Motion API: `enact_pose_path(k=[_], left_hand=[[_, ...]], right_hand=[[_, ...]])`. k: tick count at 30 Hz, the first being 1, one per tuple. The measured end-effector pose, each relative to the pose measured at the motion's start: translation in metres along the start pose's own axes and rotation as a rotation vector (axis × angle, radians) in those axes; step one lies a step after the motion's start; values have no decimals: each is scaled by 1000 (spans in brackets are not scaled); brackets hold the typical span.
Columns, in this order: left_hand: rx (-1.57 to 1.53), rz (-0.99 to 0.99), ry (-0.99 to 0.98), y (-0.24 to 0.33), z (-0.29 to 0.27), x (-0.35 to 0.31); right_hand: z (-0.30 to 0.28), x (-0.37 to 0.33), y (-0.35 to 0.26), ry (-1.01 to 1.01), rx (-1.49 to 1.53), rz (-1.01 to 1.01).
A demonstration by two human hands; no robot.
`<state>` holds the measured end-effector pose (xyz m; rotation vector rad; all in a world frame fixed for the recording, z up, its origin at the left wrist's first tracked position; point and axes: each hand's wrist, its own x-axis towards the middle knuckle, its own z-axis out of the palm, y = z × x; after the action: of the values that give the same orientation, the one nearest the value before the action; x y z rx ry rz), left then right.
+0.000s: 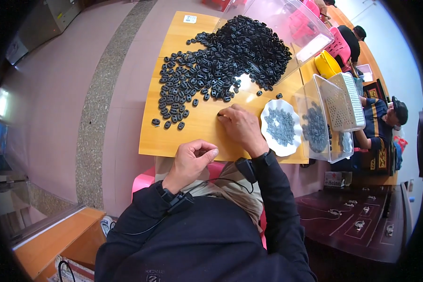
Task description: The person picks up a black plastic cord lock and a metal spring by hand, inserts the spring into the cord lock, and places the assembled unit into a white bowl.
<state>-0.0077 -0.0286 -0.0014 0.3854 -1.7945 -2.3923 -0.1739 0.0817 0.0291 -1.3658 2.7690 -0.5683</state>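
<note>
A large heap of small black oval pieces with two holes covers the far part of the wooden table, thinning into loose single pieces toward the left. My right hand rests over the table just nearer than the heap, its thumb and fingertips closed on a small black piece. My left hand is at the table's near edge with thumb and fingers pressed together; anything between them is hidden. Right of my right hand stands a white scalloped dish with many tiny grey parts in it.
A clear plastic bin with dark pieces inside and a white perforated basket stand to the right. Behind them is a yellow container. A large clear tub lies around the heap. Other people sit at the right and far right.
</note>
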Motion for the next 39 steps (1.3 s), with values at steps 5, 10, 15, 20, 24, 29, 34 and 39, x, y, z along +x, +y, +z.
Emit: enact_pose_path(k=[5, 10, 15, 20, 24, 29, 34, 39], left_hand=[[-45, -18, 47, 4, 1, 1], [-38, -17, 48, 3, 1, 0], [-30, -3, 48, 4, 2, -1], [-35, 6, 65, 0, 5, -3], [-20, 13, 45, -2, 2, -3], [7, 28, 53, -4, 3, -1], [-112, 13, 58, -5, 10, -3], [-175, -7, 68, -10, 11, -6]], right_hand=[[7, -24, -12, -31, -46, 5], [2, -52, -21, -38, 21, -64], [-5, -60, -23, -112, 70, -71], [-5, -65, -21, -118, 139, -49], [-11, -68, -28, -113, 160, -56], [2, -74, -27, 36, 179, -28], [18, -83, -37, 254, 814, 73], [12, -89, -42, 315, 853, 37]])
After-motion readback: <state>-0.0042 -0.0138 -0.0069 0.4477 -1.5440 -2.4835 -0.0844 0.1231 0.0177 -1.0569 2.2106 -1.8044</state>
